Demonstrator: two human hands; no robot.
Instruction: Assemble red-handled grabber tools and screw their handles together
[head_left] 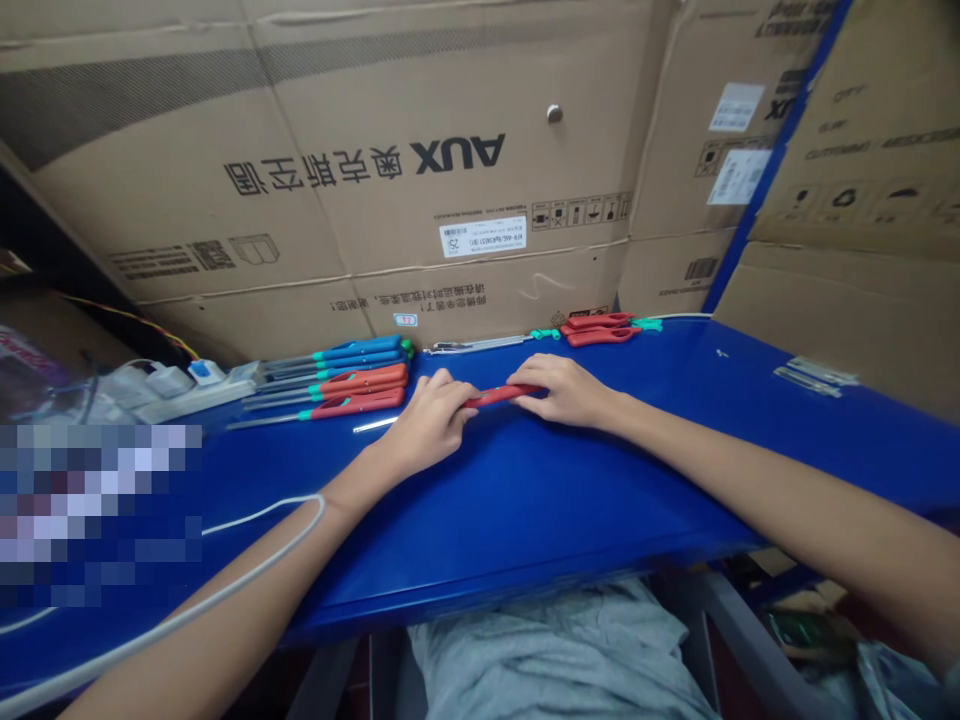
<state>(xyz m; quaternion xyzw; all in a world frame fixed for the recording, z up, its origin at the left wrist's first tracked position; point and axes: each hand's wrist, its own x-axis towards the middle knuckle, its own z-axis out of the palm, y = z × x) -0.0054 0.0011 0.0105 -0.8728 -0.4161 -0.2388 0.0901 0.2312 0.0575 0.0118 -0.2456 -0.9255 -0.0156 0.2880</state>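
Both hands meet on one red-handled screwdriver [493,396] that lies across the blue table [540,500]. My left hand [431,420] is closed over its shaft end, and the bare metal tip [373,425] sticks out to the left. My right hand [566,390] is closed on the red handle end. To the left lies a row of several finished screwdrivers, blue-handled ones [352,353] behind red-handled ones [352,390], all with teal collars.
Two red handles [600,328] and loose metal shafts [480,343] lie at the back by the cardboard boxes [420,170]. A power strip [180,385] with plugs sits at left; a white cable [247,520] crosses my left forearm. Metal strips [814,375] lie at right.
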